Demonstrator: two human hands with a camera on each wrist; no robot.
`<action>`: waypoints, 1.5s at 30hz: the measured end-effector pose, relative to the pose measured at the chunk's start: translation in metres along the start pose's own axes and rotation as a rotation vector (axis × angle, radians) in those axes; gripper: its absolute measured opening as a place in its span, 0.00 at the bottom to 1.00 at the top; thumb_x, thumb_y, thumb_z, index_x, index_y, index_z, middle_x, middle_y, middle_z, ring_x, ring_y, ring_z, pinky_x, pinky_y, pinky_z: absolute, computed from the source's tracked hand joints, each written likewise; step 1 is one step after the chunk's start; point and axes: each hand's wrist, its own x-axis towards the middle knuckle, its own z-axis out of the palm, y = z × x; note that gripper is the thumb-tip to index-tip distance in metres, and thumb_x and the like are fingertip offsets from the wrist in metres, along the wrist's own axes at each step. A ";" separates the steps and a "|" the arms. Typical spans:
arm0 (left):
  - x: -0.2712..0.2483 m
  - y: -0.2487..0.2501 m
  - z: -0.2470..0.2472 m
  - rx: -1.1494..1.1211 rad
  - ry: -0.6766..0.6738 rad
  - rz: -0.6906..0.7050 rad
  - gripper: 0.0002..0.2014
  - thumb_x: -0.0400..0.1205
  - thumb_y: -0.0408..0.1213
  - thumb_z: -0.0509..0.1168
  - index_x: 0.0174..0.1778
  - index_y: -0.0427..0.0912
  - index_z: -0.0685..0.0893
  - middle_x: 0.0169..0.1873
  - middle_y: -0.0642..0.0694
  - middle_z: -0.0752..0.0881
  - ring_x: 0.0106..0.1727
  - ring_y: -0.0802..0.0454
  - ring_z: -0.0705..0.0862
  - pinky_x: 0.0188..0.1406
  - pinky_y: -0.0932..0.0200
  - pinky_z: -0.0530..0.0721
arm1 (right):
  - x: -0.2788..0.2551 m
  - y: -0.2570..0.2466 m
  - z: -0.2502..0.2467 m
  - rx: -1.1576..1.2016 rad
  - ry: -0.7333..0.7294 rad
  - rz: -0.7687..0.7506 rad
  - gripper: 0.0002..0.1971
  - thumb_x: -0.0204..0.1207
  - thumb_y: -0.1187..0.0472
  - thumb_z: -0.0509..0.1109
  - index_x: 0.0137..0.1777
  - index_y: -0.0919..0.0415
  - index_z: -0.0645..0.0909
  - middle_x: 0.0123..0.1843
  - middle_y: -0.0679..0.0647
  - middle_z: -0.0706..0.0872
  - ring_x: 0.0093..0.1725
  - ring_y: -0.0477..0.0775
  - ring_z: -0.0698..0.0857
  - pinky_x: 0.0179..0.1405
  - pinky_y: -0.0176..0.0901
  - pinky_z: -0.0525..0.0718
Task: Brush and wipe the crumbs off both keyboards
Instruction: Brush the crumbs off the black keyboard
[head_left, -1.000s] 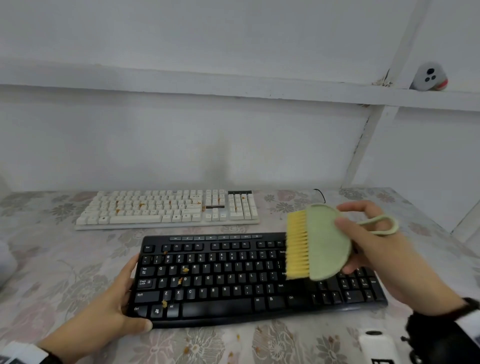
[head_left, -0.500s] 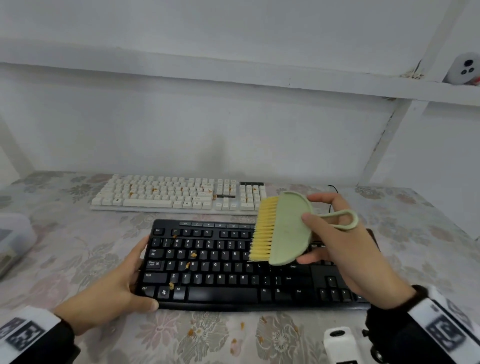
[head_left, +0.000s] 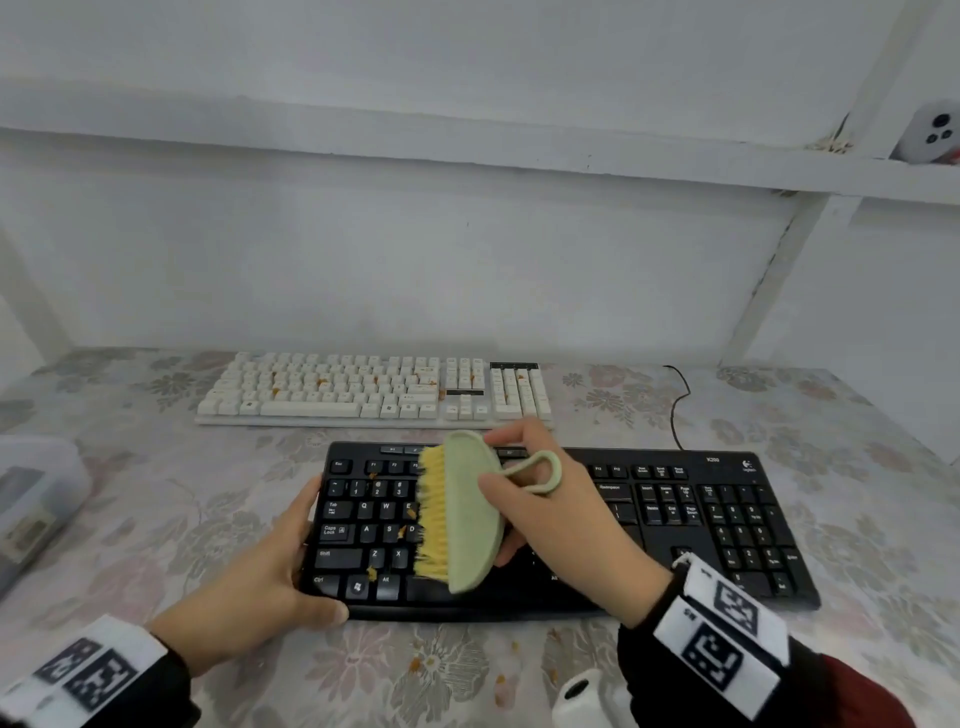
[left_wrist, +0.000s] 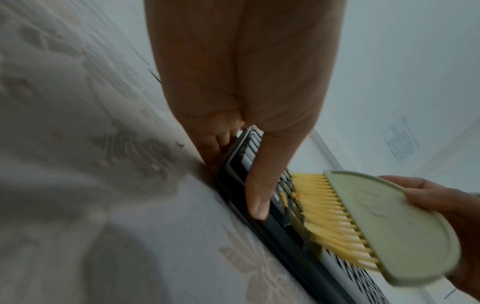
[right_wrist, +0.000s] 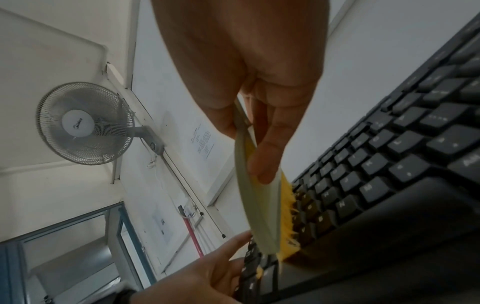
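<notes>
A black keyboard (head_left: 675, 519) lies near me on the flowered table, with orange crumbs (head_left: 372, 572) on its left keys. My right hand (head_left: 561, 519) grips a pale green brush (head_left: 470, 514) with yellow bristles (head_left: 431, 519) that touch the keys left of centre. My left hand (head_left: 260, 582) holds the keyboard's left end, thumb on the front edge. In the left wrist view the thumb (left_wrist: 259, 185) lies on the keyboard's edge (left_wrist: 233, 193) beside the brush (left_wrist: 389, 232). A white keyboard (head_left: 374, 389) with crumbs lies behind.
A clear plastic box (head_left: 36, 499) stands at the table's left edge. A white object (head_left: 582, 696) sits at the front edge by my right wrist. Loose crumbs (head_left: 415, 664) lie on the cloth before the black keyboard. A black cable (head_left: 675, 405) runs behind it.
My right hand has swept the brush leftward across the black keyboard, from its right-middle to the left letter keys. My left hand has stayed on the keyboard's left end.
</notes>
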 end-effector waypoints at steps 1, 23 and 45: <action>0.000 0.000 0.000 0.001 -0.003 -0.001 0.55 0.66 0.19 0.74 0.67 0.81 0.54 0.58 0.69 0.83 0.62 0.59 0.84 0.56 0.57 0.83 | -0.004 0.002 0.002 -0.004 -0.018 0.011 0.08 0.79 0.65 0.65 0.54 0.53 0.74 0.35 0.56 0.81 0.29 0.49 0.81 0.28 0.47 0.88; 0.003 -0.004 -0.003 0.000 -0.032 0.037 0.58 0.63 0.26 0.74 0.71 0.81 0.49 0.60 0.64 0.84 0.59 0.51 0.87 0.62 0.45 0.83 | -0.021 -0.006 0.003 0.019 -0.103 0.094 0.07 0.79 0.67 0.66 0.52 0.54 0.77 0.35 0.61 0.80 0.33 0.58 0.81 0.30 0.49 0.87; 0.005 -0.010 -0.002 -0.015 -0.003 0.056 0.54 0.64 0.23 0.74 0.60 0.89 0.55 0.55 0.62 0.85 0.55 0.45 0.87 0.58 0.46 0.86 | 0.006 -0.016 0.013 0.076 0.171 -0.017 0.09 0.80 0.67 0.65 0.56 0.52 0.75 0.35 0.53 0.89 0.31 0.50 0.88 0.30 0.48 0.89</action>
